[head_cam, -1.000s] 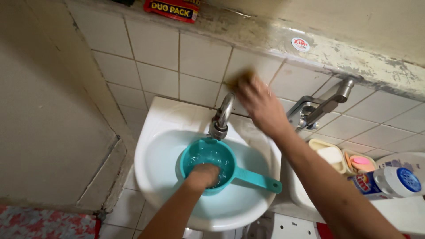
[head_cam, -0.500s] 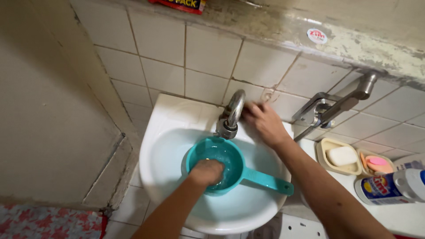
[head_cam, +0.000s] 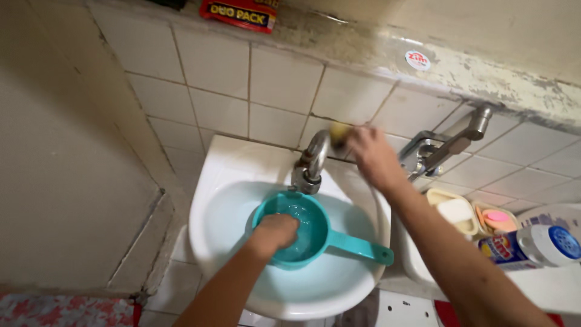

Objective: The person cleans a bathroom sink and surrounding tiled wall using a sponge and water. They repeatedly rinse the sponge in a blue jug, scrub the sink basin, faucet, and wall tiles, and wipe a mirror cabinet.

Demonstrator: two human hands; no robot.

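Observation:
My left hand (head_cam: pixel 275 232) rests fisted inside a teal dipper (head_cam: pixel 315 233) with a long handle, which sits in the white basin (head_cam: pixel 224 200) with a little water in it. My right hand (head_cam: pixel 370 156) presses a yellow sponge (head_cam: pixel 339 133) against the white wall tiles just behind the chrome tap (head_cam: pixel 311 160). The right hand is blurred from motion.
A second metal tap (head_cam: pixel 451 142) juts from the wall at right. Beside the basin stand a beige soap dish (head_cam: pixel 451 209), a dish with pink soap (head_cam: pixel 496 218) and a lying cleanser bottle (head_cam: pixel 529 245). A red packet (head_cam: pixel 239 13) lies on the upper ledge.
My right hand with the sponge moved down the tiles to the tap base, then back up and slightly right. My left hand stayed in the dipper.

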